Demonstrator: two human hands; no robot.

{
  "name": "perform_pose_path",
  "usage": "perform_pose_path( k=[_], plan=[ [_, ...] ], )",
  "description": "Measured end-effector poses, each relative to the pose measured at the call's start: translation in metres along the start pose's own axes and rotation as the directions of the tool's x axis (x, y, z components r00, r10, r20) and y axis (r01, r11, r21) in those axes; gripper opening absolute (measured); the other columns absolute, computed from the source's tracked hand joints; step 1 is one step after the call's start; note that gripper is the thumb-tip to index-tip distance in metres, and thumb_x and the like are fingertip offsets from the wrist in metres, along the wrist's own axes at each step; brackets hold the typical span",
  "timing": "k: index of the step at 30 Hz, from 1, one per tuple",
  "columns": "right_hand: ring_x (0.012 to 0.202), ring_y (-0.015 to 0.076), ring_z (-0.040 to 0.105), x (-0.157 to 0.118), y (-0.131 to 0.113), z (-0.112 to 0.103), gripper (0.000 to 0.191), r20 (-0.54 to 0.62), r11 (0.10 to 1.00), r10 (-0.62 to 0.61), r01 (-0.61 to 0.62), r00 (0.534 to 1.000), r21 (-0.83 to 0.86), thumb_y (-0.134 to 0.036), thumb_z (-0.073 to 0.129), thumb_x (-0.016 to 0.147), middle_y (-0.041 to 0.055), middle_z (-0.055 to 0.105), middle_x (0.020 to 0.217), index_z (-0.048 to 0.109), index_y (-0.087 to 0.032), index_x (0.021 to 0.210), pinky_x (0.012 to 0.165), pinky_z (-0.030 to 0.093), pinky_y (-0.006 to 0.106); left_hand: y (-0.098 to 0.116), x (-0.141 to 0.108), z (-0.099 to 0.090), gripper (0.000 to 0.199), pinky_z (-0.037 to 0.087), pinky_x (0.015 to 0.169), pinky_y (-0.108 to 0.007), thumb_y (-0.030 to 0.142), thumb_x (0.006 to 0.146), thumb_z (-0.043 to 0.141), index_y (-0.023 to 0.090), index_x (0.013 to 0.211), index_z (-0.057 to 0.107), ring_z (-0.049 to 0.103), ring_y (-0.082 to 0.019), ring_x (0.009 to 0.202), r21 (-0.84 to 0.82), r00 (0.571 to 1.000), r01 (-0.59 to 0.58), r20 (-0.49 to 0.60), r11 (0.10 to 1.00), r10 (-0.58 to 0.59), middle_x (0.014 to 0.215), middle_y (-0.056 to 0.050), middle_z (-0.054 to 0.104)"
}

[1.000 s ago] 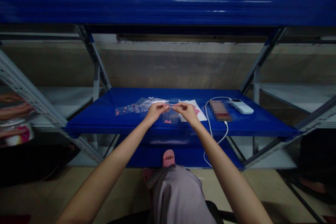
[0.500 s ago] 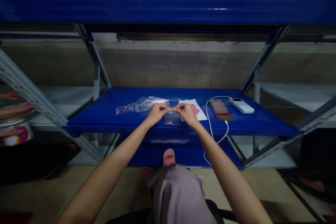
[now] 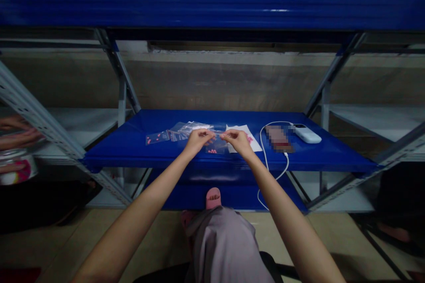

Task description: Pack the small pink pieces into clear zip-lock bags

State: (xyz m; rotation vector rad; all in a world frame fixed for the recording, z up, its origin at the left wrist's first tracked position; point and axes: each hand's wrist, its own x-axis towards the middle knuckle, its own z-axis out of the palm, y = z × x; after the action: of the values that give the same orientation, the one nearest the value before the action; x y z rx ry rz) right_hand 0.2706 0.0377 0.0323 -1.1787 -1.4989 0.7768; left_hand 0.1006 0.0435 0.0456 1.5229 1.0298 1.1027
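Between my hands hangs a small clear zip bag (image 3: 216,145) with several pink beads (image 3: 212,151) at its bottom. My left hand (image 3: 199,138) pinches the bag's top edge at its left end. At the right end of that edge, my right hand (image 3: 236,139) pinches it too. Left of my hands lie a filled zip bag (image 3: 157,137) holding a few pink beads and a pile of clear zip bags (image 3: 191,128). Just beyond my right hand is a sheet of white paper (image 3: 256,145) with loose pink beads, partly hidden by the hand.
A blurred-out phone (image 3: 279,138) and a white power bank (image 3: 308,134) lie on the blue shelf (image 3: 159,155) to the right, joined by a white cable (image 3: 262,141). A blue beam (image 3: 212,6) crosses above. At far left, another person's hands (image 3: 20,135) hold a jar (image 3: 16,166).
My hands have spread slightly apart along the bag's top edge. The bag has shifted a little up and left with its beads. At far left, the other person's hands and jar have moved slightly.
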Motion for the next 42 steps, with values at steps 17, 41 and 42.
perform_pose_path(
  k=[17,41,42],
  plan=[
    [0.053,0.0113,0.047,-0.012,-0.015,0.001,0.027,0.073,0.993,-0.051,0.043,0.996,0.11,-0.042,0.062,0.065,-0.0039,0.052,0.052,0.049,-0.02,0.056,0.054,0.036,0.024,0.004,-0.002,-0.001,0.026,0.046,0.05,-0.024,0.04,0.07,0.062,0.016,0.076,0.056,0.058,-0.013,0.052,0.007,0.973,-0.097,0.211,0.995,0.093,0.065,0.0,0.061],
    [0.057,0.0125,0.058,-0.034,0.003,0.022,0.031,0.079,0.997,-0.053,0.049,0.995,0.056,-0.04,0.047,0.082,0.0038,0.068,0.077,0.062,-0.017,0.097,0.062,0.045,0.026,0.04,-0.027,-0.097,0.032,0.045,0.07,-0.029,0.034,0.084,0.045,0.015,0.089,0.07,0.063,-0.022,0.079,0.845,0.971,-0.024,-0.107,0.535,0.212,0.086,-0.008,0.07],
    [0.057,0.0126,0.058,-0.034,0.005,0.019,0.03,0.063,0.997,-0.059,0.056,0.996,0.045,-0.039,0.046,0.082,0.0041,0.068,0.077,0.063,-0.017,0.094,0.062,0.046,0.026,0.042,-0.027,-0.11,0.034,0.045,0.074,-0.032,0.034,0.086,0.042,0.015,0.096,0.068,0.062,-0.024,0.086,0.887,0.92,0.073,-0.237,0.456,0.313,0.094,-0.01,0.068]
  ],
)
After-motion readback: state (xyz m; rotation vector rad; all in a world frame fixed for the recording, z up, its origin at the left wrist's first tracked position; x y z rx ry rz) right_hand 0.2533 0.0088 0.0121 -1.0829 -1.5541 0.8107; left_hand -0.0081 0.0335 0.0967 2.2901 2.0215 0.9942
